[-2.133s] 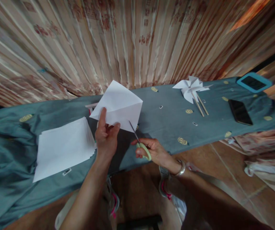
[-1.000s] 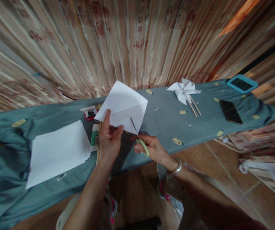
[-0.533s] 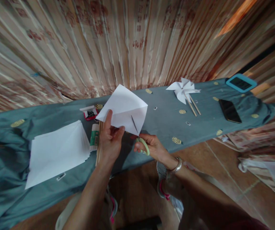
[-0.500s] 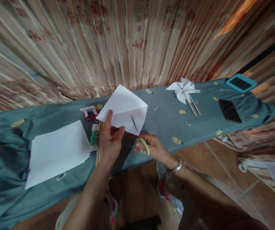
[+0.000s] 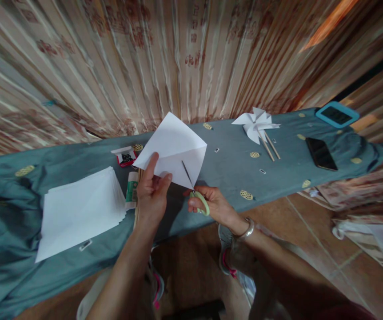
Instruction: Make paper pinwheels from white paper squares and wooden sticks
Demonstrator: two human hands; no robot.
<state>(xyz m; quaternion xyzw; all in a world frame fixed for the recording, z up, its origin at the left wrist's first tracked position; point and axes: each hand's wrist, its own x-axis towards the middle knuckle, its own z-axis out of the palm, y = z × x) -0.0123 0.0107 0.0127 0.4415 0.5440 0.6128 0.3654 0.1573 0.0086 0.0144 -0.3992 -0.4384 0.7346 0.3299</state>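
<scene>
My left hand (image 5: 153, 193) grips a square sheet of white paper (image 5: 174, 140) by its lower left edge, thumb and forefinger on top. A crease runs across the sheet, which is held up above the cloth. In my right hand (image 5: 213, 202) is a pair of scissors (image 5: 201, 202) with pale green handles. One dark blade lies over the paper near its lower corner; the other blade is hidden, seemingly under the sheet. Beside my left wrist are a green and white glue stick (image 5: 132, 189) and some thin wooden sticks (image 5: 137, 213), partly covered by the hand.
A stack of white paper (image 5: 81, 213) lies on the left of the grey-green cloth (image 5: 225, 178). Behind the glue stick is a small open red box (image 5: 125, 158) of dark bits. To the right are white paper pinwheels (image 5: 257, 124) on sticks, a black phone (image 5: 321, 153) and a blue-framed device (image 5: 337, 114).
The far corner of the paper has tilted up slightly. Both hands stay in nearly the same place, and the scissors remain at the sheet's lower corner.
</scene>
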